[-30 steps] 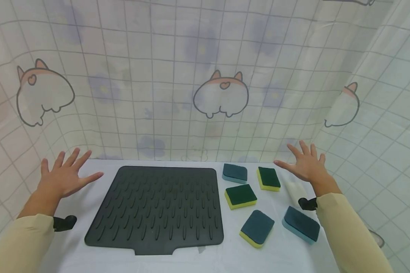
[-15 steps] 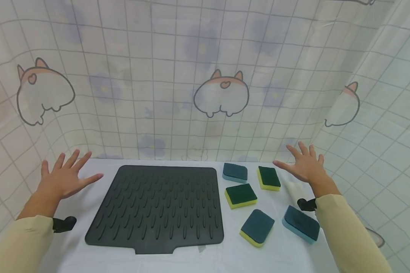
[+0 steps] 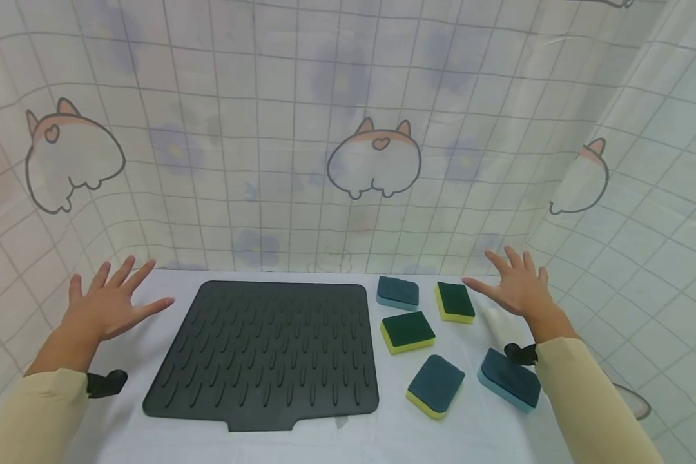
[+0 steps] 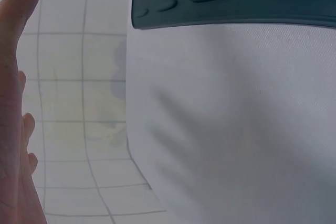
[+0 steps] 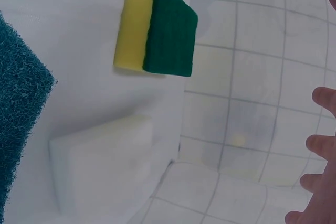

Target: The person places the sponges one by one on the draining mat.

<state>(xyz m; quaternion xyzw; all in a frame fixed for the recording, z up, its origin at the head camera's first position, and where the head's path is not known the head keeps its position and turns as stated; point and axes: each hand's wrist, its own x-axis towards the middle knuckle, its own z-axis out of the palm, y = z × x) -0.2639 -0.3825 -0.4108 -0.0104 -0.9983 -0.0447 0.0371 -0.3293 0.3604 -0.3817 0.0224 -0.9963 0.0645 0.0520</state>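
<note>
Both hands hovered with fingers spread, gripping nothing: the left hand (image 3: 107, 304) by the table's (image 3: 470, 432) far-left corner beside the ridged drying mat (image 3: 263, 353), the right hand (image 3: 516, 288) over the far-right corner, nearest the yellow-green sponge (image 3: 455, 301) and white sponge (image 5: 102, 163).

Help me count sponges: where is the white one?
In the head view the white sponge lies on the table's right side, just under the right hand, between the green-and-yellow sponge and the blue-based sponge.

text: none readable | labels/brands/numbers: none on the sponges beside the right hand (image 3: 516, 290) or the ridged mat (image 3: 267, 351) right of the left hand (image 3: 107, 303) | curtain behind hands: cartoon prints only
</note>
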